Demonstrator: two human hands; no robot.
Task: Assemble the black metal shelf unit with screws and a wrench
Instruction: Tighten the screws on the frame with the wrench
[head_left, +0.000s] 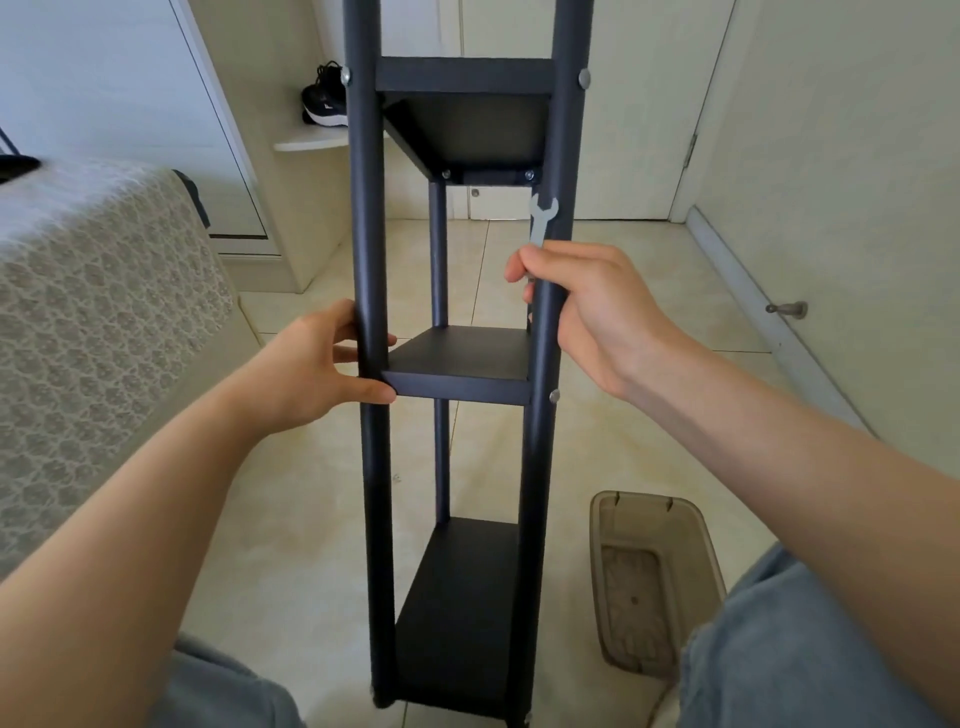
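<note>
Two hands on the frame, and the black shelf unit (457, 384) stands upright on the floor between the person's knees, its posts running 6 to 12 o'clock. The left hand (317, 364) comes in from 9 o'clock, fingers wrapped round the left post (371, 260), thumb laid along the front edge of the middle shelf. The right hand (587, 306) comes in from 3 o'clock, fingers curled round the right post (563, 156) just above that shelf, and it has the wrench (541, 218) too!

The wrench's long axis lies parallel to the post, open end pointing to 12 o'clock, handle buried in the fist (whether it is pinned against the post or only pinched between fingers, I cannot tell).

Here's the one that matters: the nearest screw head (554, 396) sits on the right post at 6 o'clock from the right hand, level with the shelf edge, on the opposite side of the fist from the wrench's open end. The right hand is the nearer one, so to my eye it must let go of the post and turn the tool down while the left steadies the frame.
</note>
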